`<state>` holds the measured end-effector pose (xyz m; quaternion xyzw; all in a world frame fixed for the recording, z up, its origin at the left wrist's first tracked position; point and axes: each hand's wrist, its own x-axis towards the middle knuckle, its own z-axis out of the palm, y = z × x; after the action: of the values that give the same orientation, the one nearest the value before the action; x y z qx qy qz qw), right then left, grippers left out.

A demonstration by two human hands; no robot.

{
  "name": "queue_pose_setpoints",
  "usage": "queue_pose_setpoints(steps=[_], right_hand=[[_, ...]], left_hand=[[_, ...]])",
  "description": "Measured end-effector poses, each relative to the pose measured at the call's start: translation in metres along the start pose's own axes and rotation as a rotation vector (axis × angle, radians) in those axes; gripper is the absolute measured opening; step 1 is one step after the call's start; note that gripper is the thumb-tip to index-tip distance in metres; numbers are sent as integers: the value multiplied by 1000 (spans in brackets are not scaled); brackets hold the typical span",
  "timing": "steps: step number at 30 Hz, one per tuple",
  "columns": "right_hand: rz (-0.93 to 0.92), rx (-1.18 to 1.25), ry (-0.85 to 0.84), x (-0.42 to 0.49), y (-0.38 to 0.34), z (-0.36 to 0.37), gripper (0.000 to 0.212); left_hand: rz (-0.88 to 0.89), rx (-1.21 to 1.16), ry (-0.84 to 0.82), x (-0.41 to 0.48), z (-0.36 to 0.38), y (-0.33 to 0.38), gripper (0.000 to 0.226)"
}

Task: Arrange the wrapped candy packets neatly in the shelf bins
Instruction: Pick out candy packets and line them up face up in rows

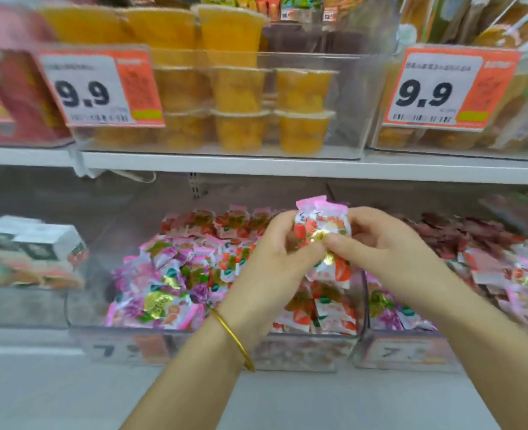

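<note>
Head view: both hands (334, 246) pinch candy packets (321, 225) between them.

Item 1. I read "9.9" in heavy dark digits on the orange-and-white price card at upper left (101, 88), clipped to the clear plastic bin of orange jelly cups (354, 97).
Item 2. "9.9" again on the matching price card at upper right (445, 88).
Item 3. A blurred "7" on each front label (113, 350) (393, 352) of the two clear plastic candy bins (303, 352) below; I cannot read the digits after it.
Item 4. Small print and barcodes: illegible.

Shop: price tags (101, 88), stocked shelf bins (219, 339).
</note>
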<state>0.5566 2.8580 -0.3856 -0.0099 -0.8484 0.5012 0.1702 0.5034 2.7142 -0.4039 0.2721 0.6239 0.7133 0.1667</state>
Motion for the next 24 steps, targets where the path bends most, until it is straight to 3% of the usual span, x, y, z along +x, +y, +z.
queue_pose_setpoints(steps=[4,8,11,14,17,21,24], right_hand=[[125,172,-109,27,-9,41,22],[236,206,-183,62,-14,80,13],[345,193,-55,96,-8,102,11],[518,245,23,125,3,125,27],[580,294,6,151,6,152,22],[526,265,11,182,-3,197,24],[430,51,-46,193,-7,223,16]], left_hand=[[-16,76,135,-4,-46,-2,26],[-88,250,256,-4,-89,-8,46],[34,768,481,-3,-122,-16,35],[37,1219,498,-5,-145,-22,31],[-33,1267,418,-5,-154,-29,30],[-39,1247,415,-5,-156,-31,34],[-81,1224,406,-7,-155,-31,39]])
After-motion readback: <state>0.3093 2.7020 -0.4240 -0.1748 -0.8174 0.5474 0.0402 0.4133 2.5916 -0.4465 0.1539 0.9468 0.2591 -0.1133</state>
